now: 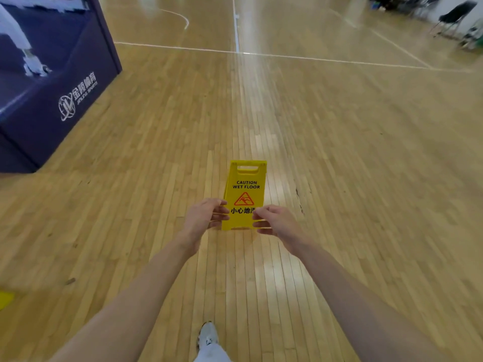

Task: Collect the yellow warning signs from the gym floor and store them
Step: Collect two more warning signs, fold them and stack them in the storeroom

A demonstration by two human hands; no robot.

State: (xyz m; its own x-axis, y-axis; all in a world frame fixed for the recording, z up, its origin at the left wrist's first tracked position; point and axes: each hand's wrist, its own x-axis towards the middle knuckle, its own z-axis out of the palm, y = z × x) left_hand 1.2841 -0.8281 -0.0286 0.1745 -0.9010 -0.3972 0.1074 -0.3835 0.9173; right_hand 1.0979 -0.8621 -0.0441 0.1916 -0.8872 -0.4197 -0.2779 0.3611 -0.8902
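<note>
Both hands out — left hand (202, 218) and right hand (274, 222), fingers apart, flanking the upright yellow plastic wet-floor sign (244, 189) on the wooden gym floor (352, 178)

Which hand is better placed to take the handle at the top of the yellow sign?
Neither clearly. Left hand and right hand flank the sign evenly, both low, below its handle slot. Both look open.

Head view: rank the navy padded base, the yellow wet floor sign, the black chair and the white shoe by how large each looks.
1. Navy padded base, cut off by the frame edge.
2. Yellow wet floor sign.
3. Black chair and white shoe look alike; the chair is far off, so its true size is larger.
</note>
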